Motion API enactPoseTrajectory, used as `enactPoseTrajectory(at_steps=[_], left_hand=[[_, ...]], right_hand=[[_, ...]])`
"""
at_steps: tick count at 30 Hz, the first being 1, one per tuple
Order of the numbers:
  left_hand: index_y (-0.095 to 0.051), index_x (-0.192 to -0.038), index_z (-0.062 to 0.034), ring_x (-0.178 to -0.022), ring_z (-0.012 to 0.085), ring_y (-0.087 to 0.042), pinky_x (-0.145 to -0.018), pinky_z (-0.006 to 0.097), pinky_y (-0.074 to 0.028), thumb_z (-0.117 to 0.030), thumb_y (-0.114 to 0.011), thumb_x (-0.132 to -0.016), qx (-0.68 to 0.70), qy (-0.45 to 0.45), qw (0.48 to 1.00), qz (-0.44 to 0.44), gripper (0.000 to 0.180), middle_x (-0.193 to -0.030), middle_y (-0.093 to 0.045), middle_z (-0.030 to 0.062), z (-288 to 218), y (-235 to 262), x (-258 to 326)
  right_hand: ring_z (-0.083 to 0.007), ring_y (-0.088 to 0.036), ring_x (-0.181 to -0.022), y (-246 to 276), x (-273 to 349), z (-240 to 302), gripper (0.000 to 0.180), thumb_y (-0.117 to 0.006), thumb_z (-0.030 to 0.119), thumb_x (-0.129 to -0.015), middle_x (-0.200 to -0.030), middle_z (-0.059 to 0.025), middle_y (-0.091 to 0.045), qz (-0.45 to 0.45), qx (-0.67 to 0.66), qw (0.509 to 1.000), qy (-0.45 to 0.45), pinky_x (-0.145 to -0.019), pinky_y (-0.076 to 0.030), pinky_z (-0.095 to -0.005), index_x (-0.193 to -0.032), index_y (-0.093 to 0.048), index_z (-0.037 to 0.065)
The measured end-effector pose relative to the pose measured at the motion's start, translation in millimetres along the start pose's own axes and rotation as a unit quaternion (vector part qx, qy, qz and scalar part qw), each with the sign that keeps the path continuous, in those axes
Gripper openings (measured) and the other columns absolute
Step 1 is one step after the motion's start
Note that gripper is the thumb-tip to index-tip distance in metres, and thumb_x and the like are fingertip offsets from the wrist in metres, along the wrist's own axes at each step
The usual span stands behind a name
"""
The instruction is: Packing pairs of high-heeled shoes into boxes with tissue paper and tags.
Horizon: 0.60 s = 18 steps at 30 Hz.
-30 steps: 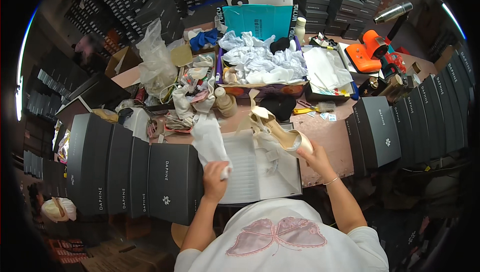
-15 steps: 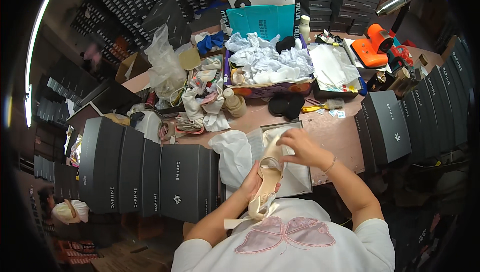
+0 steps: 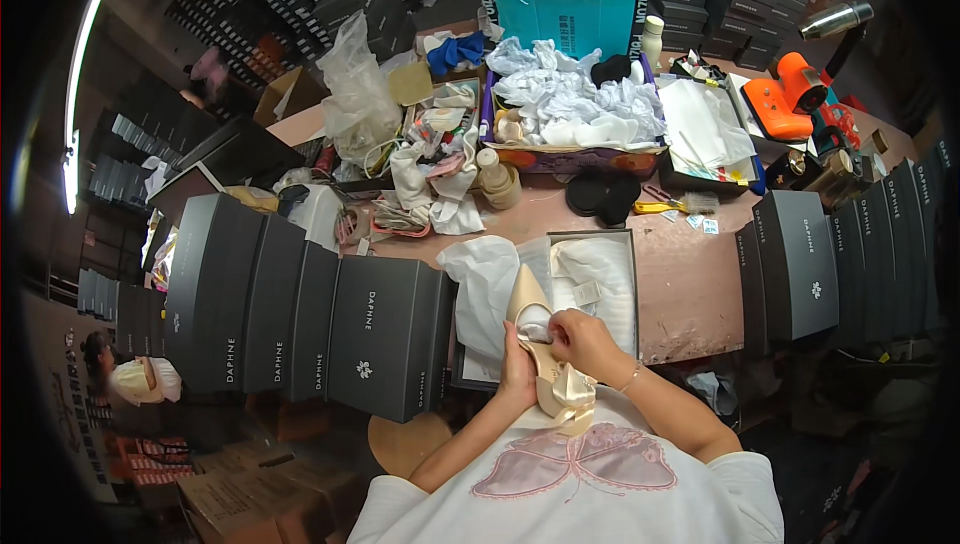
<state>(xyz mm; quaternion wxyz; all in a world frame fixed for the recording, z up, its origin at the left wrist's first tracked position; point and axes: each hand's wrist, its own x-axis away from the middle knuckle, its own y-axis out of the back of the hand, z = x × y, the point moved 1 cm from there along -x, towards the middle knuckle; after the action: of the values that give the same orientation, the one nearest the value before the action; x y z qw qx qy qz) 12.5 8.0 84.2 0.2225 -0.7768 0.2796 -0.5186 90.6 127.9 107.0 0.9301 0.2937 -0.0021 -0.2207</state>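
Observation:
A beige pointed-toe shoe [image 3: 527, 292] with a satin ribbon [image 3: 572, 391] at its heel is held over the near side of an open shoe box [image 3: 633, 289]. My left hand [image 3: 517, 372] is closed around the shoe's left side. At the shoe's opening, the fingers of my right hand [image 3: 588, 346] are pinched together beside a white wad [image 3: 535, 324] inside it; what they grip is hidden. White tissue paper [image 3: 478, 279] spreads over the box's left part, and a white wrapped bundle [image 3: 607, 289] with a small tag lies in its right part.
Dark shoe boxes [image 3: 385, 334] stand in rows to the left, with more boxes [image 3: 800, 264] to the right. Behind are a carton of crumpled white paper [image 3: 575, 104], a beige bottle [image 3: 495, 179], black round pads [image 3: 603, 196], a yellow-handled brush [image 3: 660, 208] and an orange device [image 3: 785, 104].
The shoe has turned more upright, its toe shifting left and its ribbon end moving right. My right hand has drawn back from the toe to the opening. The view has shifted slightly.

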Motion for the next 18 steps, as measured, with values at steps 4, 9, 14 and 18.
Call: enactPoseTrajectory(at_steps=[4,9,14,18], left_hand=[[-0.047,-0.124,-0.0092,-0.092,0.0232,-0.056,-0.076,0.043,-0.050,-0.077,-0.030,-0.086,-0.022,-0.007,0.996,-0.089,0.080,-0.109,-0.055,0.0093,-12.5,30.4,-10.5],[-0.045,-0.128,-0.0094,-0.097,0.0237,-0.052,-0.085,0.046,-0.047,-0.072,-0.034,-0.088,-0.024,-0.046,0.998,-0.042,0.075,-0.112,-0.051,0.0090,-0.8,4.5,-4.7],[-0.041,-0.132,-0.0103,-0.098,0.0270,-0.055,-0.079,0.048,-0.051,-0.067,-0.033,-0.092,0.001,-0.033,0.999,-0.035,0.070,-0.118,-0.050,0.0114,-2.1,28.5,-15.9],[-0.044,-0.130,-0.0101,-0.092,0.0293,-0.057,-0.082,0.050,-0.049,-0.066,-0.030,-0.093,-0.029,-0.008,0.996,-0.087,0.069,-0.114,-0.054,0.0094,-7.3,23.0,-11.4]], right_hand=[[-0.0330,-0.061,-0.074,25.0,14.0,-36.5,0.028,-0.066,0.005,-0.074,-0.092,-0.0178,-0.060,-0.024,0.108,0.991,-0.072,-0.067,-0.051,-0.0392,-0.101,-0.058,0.002],[-0.0359,-0.062,-0.080,14.3,-10.5,1.5,0.035,-0.065,0.019,-0.078,-0.097,-0.0189,-0.061,0.072,-0.003,0.997,0.021,-0.071,-0.051,-0.0429,-0.109,-0.058,0.004],[-0.0346,-0.062,-0.072,-2.2,-1.8,-26.7,0.036,-0.064,0.016,-0.075,-0.084,-0.0164,-0.061,0.003,0.066,0.998,-0.019,-0.064,-0.050,-0.0420,-0.108,-0.056,0.003],[-0.0265,-0.061,-0.076,24.8,-3.7,-18.2,0.032,-0.067,0.015,-0.073,-0.081,-0.0094,-0.058,-0.018,0.247,0.969,0.027,-0.067,-0.044,-0.0396,-0.101,-0.056,0.006]])
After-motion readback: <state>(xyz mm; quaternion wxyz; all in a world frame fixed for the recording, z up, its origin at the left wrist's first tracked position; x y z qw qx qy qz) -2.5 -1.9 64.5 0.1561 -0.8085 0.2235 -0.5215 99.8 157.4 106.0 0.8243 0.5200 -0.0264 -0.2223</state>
